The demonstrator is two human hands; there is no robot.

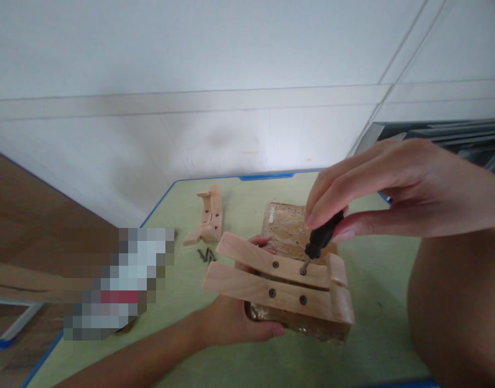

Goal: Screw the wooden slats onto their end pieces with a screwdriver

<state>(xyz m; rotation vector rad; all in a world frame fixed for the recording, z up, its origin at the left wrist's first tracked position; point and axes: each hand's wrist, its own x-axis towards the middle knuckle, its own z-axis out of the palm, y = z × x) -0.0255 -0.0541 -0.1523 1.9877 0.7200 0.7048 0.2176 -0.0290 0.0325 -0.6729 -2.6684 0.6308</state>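
My right hand (369,188) is closed around the black handle of a screwdriver (322,233). Its tip meets a dark screw (303,271) in the farther slat of a pale wooden piece (245,285). That piece has two curved slats side by side, raised ends at the right and several dark screws. Beneath it lies a block wrapped in brown tape (288,237). My left hand (231,320) wraps the wooden piece from below near its left end, thumb along the near side and fingertips showing beyond; part of its grip is hidden.
Another wooden piece with screw holes (211,215) lies farther back on the green table (166,293), with several loose dark screws (207,255) near it. At left is a pixelated object (126,280). A pale wall (215,140) stands behind; dark items (453,137) are at right.
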